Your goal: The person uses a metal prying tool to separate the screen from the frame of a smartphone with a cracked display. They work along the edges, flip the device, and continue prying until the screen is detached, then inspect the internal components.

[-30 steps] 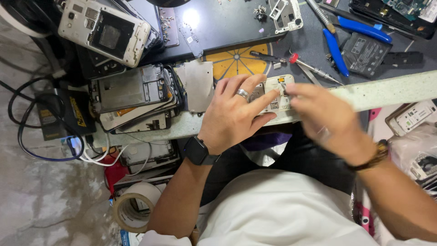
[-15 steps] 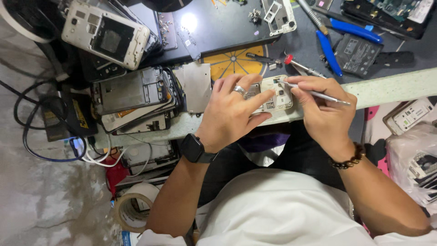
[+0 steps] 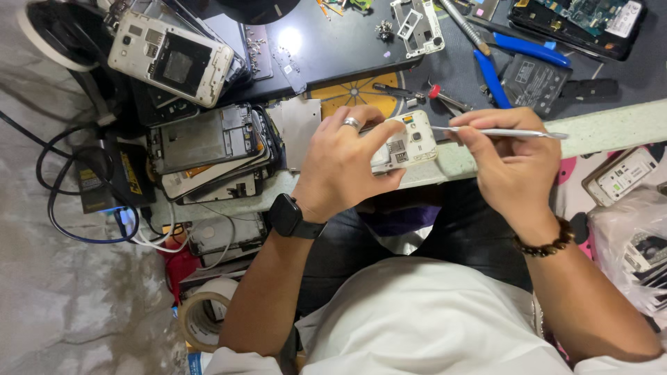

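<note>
Phone frame point(image 3: 405, 144), white and stripped of its back, sits clamped between the thumb and fingers of the left hand point(image 3: 342, 167) just above the pale edge of the workbench point(image 3: 611, 128), while the right hand point(image 3: 511, 163) is closed around thin metal tweezers point(image 3: 497, 132) whose tip touches the frame's right side. It seems a small part is being picked or loosened, so the next move needs a very steady tip and a firm hold. Both wrists are bent inward over the lap, beside a stack of opened phones point(image 3: 208, 149) and blue-handled pliers point(image 3: 507, 62).
</note>
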